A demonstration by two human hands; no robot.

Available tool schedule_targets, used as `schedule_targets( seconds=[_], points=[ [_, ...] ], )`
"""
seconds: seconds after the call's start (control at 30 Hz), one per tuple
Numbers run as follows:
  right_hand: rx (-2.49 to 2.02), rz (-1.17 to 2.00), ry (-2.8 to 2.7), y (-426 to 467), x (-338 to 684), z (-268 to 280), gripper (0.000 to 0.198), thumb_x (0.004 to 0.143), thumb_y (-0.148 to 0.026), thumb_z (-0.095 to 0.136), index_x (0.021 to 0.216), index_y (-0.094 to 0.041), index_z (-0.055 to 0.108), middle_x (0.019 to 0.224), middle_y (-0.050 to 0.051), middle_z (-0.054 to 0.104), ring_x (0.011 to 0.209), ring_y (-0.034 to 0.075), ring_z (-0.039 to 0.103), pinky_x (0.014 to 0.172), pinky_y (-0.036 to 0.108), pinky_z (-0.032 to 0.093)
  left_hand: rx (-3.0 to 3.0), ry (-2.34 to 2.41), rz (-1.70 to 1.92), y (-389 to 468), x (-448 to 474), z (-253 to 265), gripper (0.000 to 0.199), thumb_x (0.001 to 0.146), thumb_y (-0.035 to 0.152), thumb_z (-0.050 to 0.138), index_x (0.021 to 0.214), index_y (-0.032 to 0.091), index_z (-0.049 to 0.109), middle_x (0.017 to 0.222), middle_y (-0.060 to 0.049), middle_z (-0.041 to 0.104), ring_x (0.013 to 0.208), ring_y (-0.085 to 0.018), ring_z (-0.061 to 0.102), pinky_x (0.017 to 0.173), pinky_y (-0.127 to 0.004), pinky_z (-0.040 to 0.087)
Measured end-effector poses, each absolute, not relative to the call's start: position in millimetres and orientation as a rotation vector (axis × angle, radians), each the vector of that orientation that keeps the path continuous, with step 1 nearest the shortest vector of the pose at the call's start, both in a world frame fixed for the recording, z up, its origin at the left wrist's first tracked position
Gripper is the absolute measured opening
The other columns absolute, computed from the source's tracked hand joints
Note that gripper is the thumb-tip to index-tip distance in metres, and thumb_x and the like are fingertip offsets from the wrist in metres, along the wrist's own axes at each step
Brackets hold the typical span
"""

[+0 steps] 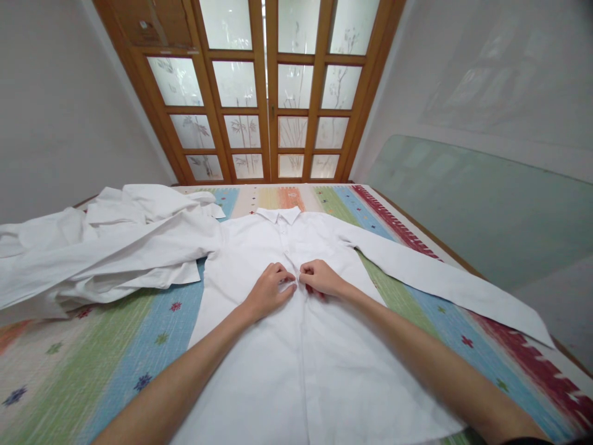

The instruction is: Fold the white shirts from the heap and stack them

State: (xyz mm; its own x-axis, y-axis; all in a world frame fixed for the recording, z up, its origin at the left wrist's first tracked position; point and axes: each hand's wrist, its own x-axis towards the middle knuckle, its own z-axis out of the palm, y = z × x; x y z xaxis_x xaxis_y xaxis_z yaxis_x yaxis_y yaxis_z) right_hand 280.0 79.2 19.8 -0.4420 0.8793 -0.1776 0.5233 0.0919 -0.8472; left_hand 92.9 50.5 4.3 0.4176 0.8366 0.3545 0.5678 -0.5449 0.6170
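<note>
At the left, a heap of white cloth [130,207] lies off to the side, maybe to leave room. Next, the left hand [271,289] seems to pinch the middle front edge of the white shirt [296,352]. The shirt lies flat, front up, on the striped cloth [115,340], likely so both hands can reach that edge. The right hand [323,278] pinches there too, just beside the left. Farther right, one sleeve [445,284] stretches out, perhaps to keep it smooth.
</note>
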Motion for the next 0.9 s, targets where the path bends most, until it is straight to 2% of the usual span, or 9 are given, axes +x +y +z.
schedule_targets(
  seconds=[0.07, 0.13, 0.23, 0.47, 0.7, 0.9],
  points=[
    [-1.278, 1.484, -1.913, 82.6, 284.2, 16.4, 0.001, 0.069, -0.020, 0.049, 0.070, -0.020, 0.048, 0.046, -0.009, 0.056, 0.027, 0.008, 0.044, 0.031, 0.018, 0.028, 2.261, 1.204, 0.891, 50.2, 93.9, 4.9, 0.013, 0.084, 0.021, 0.060, 0.091, 0.019, 0.070, 0.089, -0.005, 0.061, 0.088, -0.019, 0.057, 0.083, -0.033, 0.046],
    [-1.198, 1.599, -1.856, 84.9, 286.8, 14.0, 0.007, 0.068, -0.022, 0.051, 0.074, -0.021, 0.047, 0.046, -0.010, 0.056, 0.026, 0.008, 0.045, 0.029, 0.017, 0.028, 2.245, 1.216, 0.872, 50.2, 95.1, 5.6, 0.013, 0.084, 0.021, 0.059, 0.090, 0.019, 0.070, 0.090, -0.006, 0.062, 0.088, -0.019, 0.057, 0.083, -0.034, 0.046],
    [-1.179, 1.669, -1.813, 86.0, 287.9, 13.1, 0.006, 0.068, -0.023, 0.051, 0.071, -0.019, 0.050, 0.047, -0.008, 0.057, 0.026, 0.007, 0.045, 0.027, 0.016, 0.029, 2.201, 1.238, 0.867, 51.2, 96.3, 6.9, 0.010, 0.082, 0.020, 0.060, 0.087, 0.019, 0.069, 0.088, -0.005, 0.063, 0.087, -0.019, 0.058, 0.082, -0.034, 0.046],
    [-1.184, 1.676, -1.823, 85.0, 287.9, 15.4, 0.005, 0.067, -0.023, 0.052, 0.066, -0.018, 0.051, 0.047, -0.008, 0.056, 0.026, 0.007, 0.045, 0.026, 0.016, 0.030, 2.114, 1.286, 0.812, 54.4, 95.3, 10.2, 0.004, 0.079, 0.020, 0.062, 0.081, 0.017, 0.064, 0.082, -0.004, 0.063, 0.080, -0.018, 0.057, 0.077, -0.032, 0.046],
    [-1.074, 1.628, -1.877, 84.6, 288.9, 16.1, 0.013, 0.067, -0.019, 0.054, 0.079, -0.019, 0.052, 0.049, -0.011, 0.056, 0.026, 0.007, 0.045, 0.026, 0.015, 0.032, 2.106, 1.319, 0.797, 52.8, 96.0, 12.8, 0.005, 0.080, 0.019, 0.059, 0.078, 0.017, 0.063, 0.081, -0.003, 0.062, 0.080, -0.017, 0.056, 0.077, -0.031, 0.045],
    [-1.070, 1.603, -1.906, 83.8, 289.6, 16.1, 0.014, 0.069, -0.021, 0.056, 0.083, -0.018, 0.054, 0.050, -0.011, 0.055, 0.026, 0.006, 0.043, 0.026, 0.015, 0.032, 2.046, 1.378, 0.787, 53.3, 97.6, 13.3, 0.008, 0.080, 0.020, 0.057, 0.076, 0.017, 0.063, 0.079, -0.003, 0.063, 0.078, -0.016, 0.057, 0.074, -0.029, 0.045]
  ],
)
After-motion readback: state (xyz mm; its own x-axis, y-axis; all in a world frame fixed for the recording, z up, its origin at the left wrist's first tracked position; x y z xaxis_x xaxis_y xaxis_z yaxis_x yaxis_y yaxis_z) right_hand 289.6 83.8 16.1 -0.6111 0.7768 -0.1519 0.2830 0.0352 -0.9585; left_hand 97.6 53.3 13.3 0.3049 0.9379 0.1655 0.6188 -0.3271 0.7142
